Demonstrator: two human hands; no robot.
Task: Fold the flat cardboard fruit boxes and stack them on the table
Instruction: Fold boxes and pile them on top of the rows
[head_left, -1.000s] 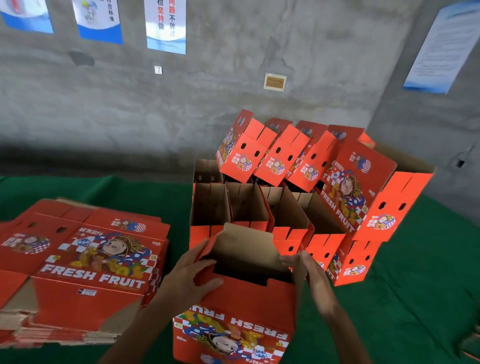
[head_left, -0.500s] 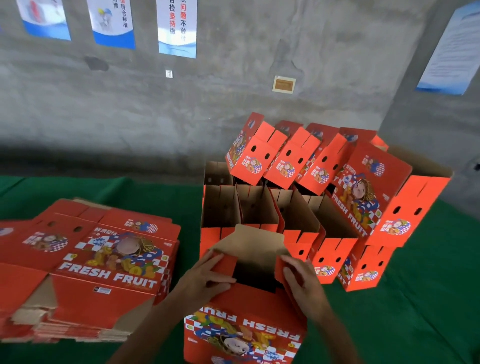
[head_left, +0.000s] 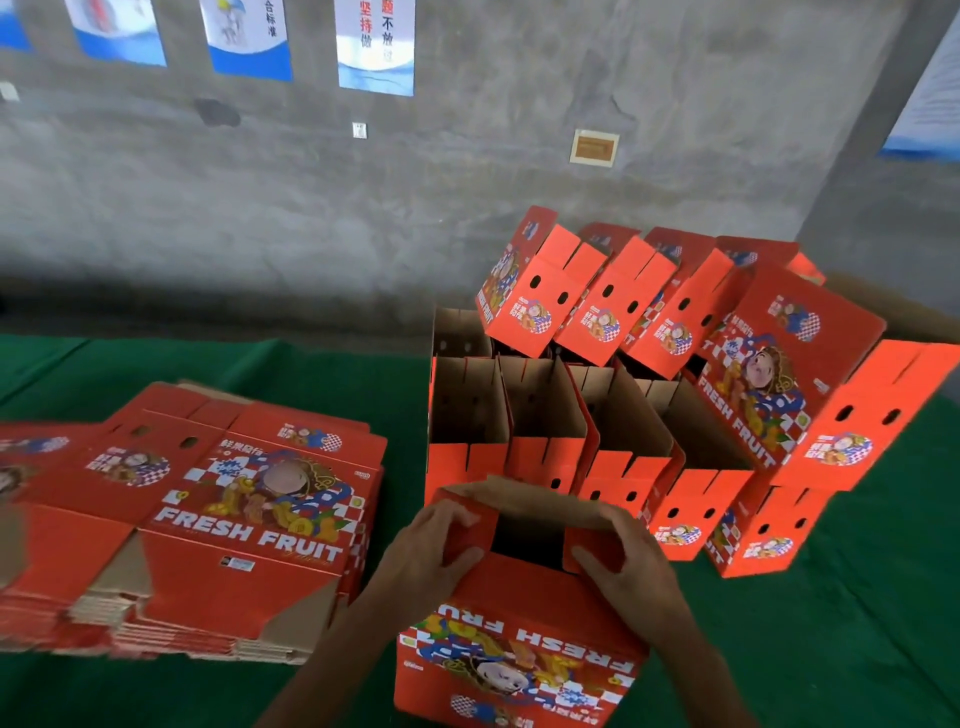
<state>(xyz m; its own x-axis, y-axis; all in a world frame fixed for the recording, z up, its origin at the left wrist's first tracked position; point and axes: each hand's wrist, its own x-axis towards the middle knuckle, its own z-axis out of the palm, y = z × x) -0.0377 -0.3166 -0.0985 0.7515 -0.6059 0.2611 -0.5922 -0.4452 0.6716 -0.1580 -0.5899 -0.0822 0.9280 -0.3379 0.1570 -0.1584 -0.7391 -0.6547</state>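
A red "FRESH FRUIT" box (head_left: 519, 654) stands in front of me on the green table (head_left: 831, 623), its end flaps partly folded in. My left hand (head_left: 431, 556) presses the left flap down, thumb on top. My right hand (head_left: 628, 566) pushes the right flap inward, with fingers over the far brown flap. A pile of flat boxes (head_left: 208, 519) lies at the left. Several folded boxes (head_left: 597, 415) stand stacked at the back right.
A grey concrete wall (head_left: 415, 208) with posters runs behind the table. The top row of folded boxes (head_left: 597, 301) leans to the left. A large tilted box (head_left: 779, 379) sits at the right end of the stack.
Both hands have pushed the side flaps further inward and down, and the far brown flap has dropped lower. The camera has moved closer and to the left.
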